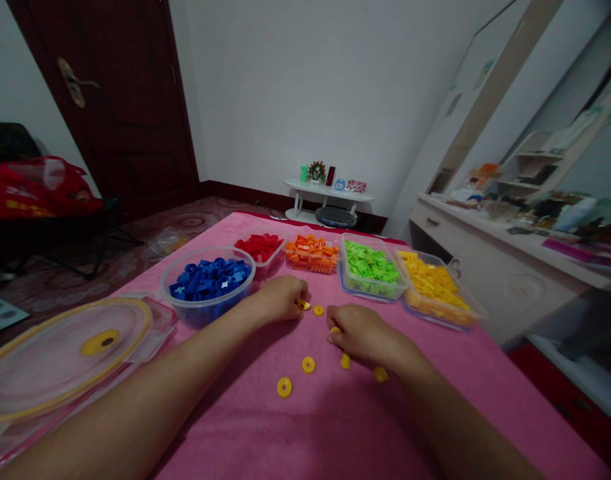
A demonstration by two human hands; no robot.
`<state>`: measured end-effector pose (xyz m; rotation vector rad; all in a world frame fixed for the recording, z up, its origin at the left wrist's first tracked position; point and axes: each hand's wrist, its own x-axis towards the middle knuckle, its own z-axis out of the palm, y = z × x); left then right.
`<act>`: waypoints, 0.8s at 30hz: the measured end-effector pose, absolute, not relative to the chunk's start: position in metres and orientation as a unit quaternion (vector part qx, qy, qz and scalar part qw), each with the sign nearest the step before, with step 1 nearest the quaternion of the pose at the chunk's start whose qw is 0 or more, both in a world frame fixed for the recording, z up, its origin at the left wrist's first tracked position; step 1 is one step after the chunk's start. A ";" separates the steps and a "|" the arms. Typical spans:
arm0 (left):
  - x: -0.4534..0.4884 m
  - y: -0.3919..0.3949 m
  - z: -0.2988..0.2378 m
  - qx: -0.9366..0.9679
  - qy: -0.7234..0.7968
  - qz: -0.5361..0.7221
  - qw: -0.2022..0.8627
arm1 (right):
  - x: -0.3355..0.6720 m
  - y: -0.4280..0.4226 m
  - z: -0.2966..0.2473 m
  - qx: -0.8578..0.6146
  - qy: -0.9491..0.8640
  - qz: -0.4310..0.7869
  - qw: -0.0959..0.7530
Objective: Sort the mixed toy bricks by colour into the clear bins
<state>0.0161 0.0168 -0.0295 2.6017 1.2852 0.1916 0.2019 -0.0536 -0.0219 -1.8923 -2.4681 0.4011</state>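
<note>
My left hand (284,298) is closed, its fingertips around a small yellow toy piece (303,305) low over the pink cloth. My right hand (360,330) pinches another small yellow piece (335,330), whose shape is partly hidden by the fingers. Between the two hands lies a yellow ring (318,310). Nearer to me are a second yellow ring (308,365) and a third yellow ring (284,387). A yellow block (345,361) rests just below my right hand, and another yellow block (381,375) is beside the right wrist.
Along the far side of the pink-covered table (305,433) stand tubs of blue (210,280), red (259,247), orange (312,253), green (371,263) and yellow (435,283) pieces. A clear lid with a yellow seal (45,353) lies at the left, beside my left forearm.
</note>
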 end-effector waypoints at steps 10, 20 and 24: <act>0.020 0.022 -0.039 0.884 0.439 0.088 0.135 | 0.193 -0.021 -0.060 -0.527 -0.800 0.125 0.259; 0.026 0.035 -0.030 0.774 0.366 0.447 0.260 | 0.188 -0.023 -0.050 -0.463 -0.405 0.600 0.511; 0.038 0.013 -0.016 0.800 0.271 0.489 0.219 | 0.178 -0.032 -0.031 -0.343 -0.224 0.764 0.498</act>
